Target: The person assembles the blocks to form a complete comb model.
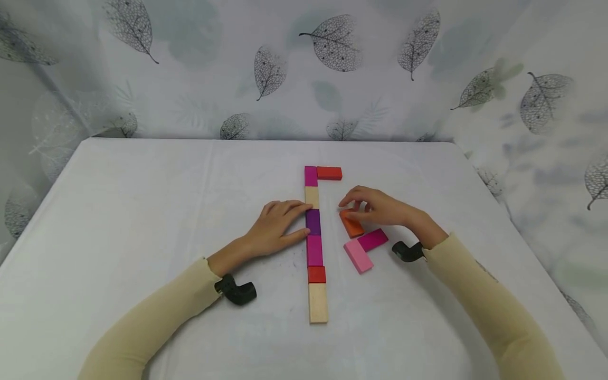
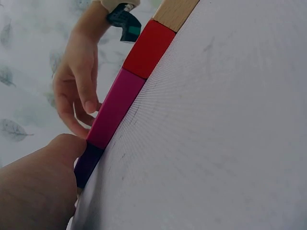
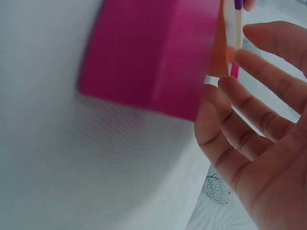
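Several coloured wooden blocks form a straight row on the white table. My left hand (image 1: 277,227) lies along the row's left side, its index fingertip and thumb tip at the purple block (image 1: 313,222). In the left wrist view the thumb (image 2: 67,146) meets the row where the purple block borders a magenta block (image 2: 115,108). My right hand (image 1: 380,207) hovers over the orange block (image 1: 352,228), fingers loosely bent and spread apart. Just below that block lie a loose magenta block (image 1: 373,239) and a pink block (image 1: 358,256), touching at an angle.
A red block (image 1: 330,173) juts rightward from the top magenta block (image 1: 311,176). Below the long magenta block, a red block (image 1: 316,274) and a plain wood block (image 1: 318,303) end the row. Leaf-patterned cloth (image 1: 294,116) hangs behind the table (image 1: 142,211).
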Available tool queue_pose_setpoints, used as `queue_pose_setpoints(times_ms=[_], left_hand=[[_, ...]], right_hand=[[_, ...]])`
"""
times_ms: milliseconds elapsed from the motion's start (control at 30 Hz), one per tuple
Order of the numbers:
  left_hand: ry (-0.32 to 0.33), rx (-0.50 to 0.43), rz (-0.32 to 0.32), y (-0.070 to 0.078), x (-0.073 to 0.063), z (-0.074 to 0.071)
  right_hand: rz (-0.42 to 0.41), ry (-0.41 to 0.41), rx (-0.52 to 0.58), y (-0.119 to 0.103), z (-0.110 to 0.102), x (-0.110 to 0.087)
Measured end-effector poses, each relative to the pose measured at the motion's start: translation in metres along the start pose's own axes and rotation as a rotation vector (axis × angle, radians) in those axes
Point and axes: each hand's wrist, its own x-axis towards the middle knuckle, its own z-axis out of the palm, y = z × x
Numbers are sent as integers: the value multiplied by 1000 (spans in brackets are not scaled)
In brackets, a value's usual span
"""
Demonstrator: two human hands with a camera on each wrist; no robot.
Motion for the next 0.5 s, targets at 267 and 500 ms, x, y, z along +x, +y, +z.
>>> queue_pose_setpoints(times_ms=[267,500], left_hand=[[1,-3,3,0,0,-1],[3,-7,3,-1,0,0]], right_hand=[[23,32,-21,5,5,-4],[80,45,-42,1,8,-4]])
